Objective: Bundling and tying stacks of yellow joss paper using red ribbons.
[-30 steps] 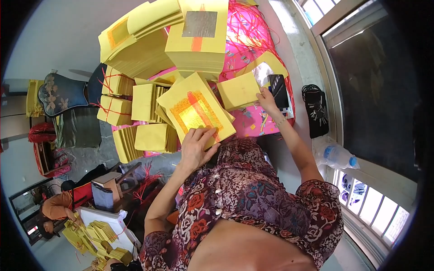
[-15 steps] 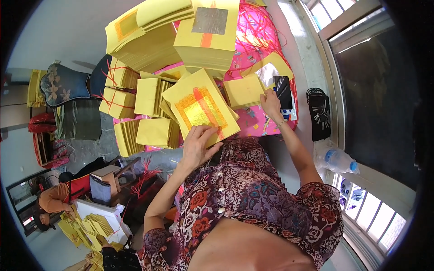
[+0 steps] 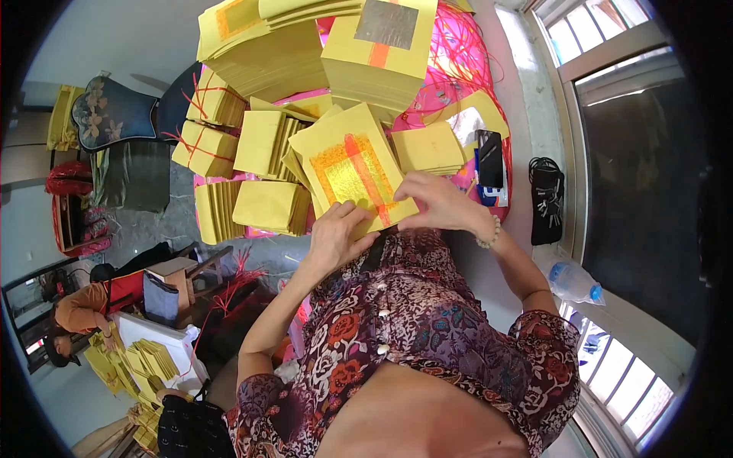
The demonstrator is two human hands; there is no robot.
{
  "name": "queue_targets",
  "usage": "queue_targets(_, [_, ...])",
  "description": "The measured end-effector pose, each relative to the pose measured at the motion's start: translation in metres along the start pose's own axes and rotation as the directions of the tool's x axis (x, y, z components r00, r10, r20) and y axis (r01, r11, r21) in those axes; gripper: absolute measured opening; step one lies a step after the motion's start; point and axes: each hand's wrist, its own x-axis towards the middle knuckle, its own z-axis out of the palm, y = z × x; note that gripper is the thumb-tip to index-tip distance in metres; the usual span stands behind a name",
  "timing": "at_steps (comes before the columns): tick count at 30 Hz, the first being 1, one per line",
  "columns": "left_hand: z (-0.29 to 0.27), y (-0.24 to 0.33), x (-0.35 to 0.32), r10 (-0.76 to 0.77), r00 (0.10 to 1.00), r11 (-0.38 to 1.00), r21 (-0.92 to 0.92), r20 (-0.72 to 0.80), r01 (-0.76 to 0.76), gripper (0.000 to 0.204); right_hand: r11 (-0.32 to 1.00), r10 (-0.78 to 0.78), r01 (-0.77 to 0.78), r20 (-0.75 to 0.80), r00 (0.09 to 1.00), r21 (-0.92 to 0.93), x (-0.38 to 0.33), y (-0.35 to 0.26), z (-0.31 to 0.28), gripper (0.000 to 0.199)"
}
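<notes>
The right hand (image 3: 439, 202) has come back from the far right pile to the yellow paper stack (image 3: 351, 172); both hands pinch its near edge, left hand (image 3: 336, 233) beside it.

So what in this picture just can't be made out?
- Head view: sheets under the top yellow sheet, covered by it.
- Left hand fingertips on its near edge; grip unclear.
- Right hand palm side, turned away.
- Tall yellow stack, cut by the top edge.
</notes>
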Motion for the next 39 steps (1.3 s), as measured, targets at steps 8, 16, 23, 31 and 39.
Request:
queue_targets(8, [-0.003, -0.007, 0.005, -0.09, 0.996, 0.986, -0.142, 0.002, 0.089, 0.017, 0.996, -0.062, 0.07, 0.117, 0.991, -0.059, 0.011, 0.002, 0.001, 0.025])
queue_targets(16, [-0.002, -0.012, 0.008, -0.268, 0.953, 0.872, -0.385, 0.139, 0.301, 0.016, 1.0, -0.03, 0.03, 0.11, 0.994, -0.004, 0.015, 0.007, 0.004, 0.027])
queue_targets(23, [0.0, -0.013, 0.009, -0.274, 0.951, 0.866, -0.393, 0.144, 0.309, 0.016, 0.999, 0.008, -0.011, 0.076, 0.997, 0.043, 0.014, 0.006, 0.006, 0.028])
queue_targets(31, [0.003, -0.015, 0.008, -0.306, 0.939, 0.864, -0.368, 0.157, 0.343, 0.017, 0.999, 0.033, -0.034, 0.052, 0.998, 0.025, 0.012, 0.005, 0.009, 0.024])
queue_targets(39, [0.003, -0.012, 0.009, -0.321, 0.939, 0.877, -0.336, 0.125, 0.344, 0.021, 0.997, 0.065, -0.067, 0.062, 0.996, 0.03, 0.012, 0.002, 0.008, 0.025])
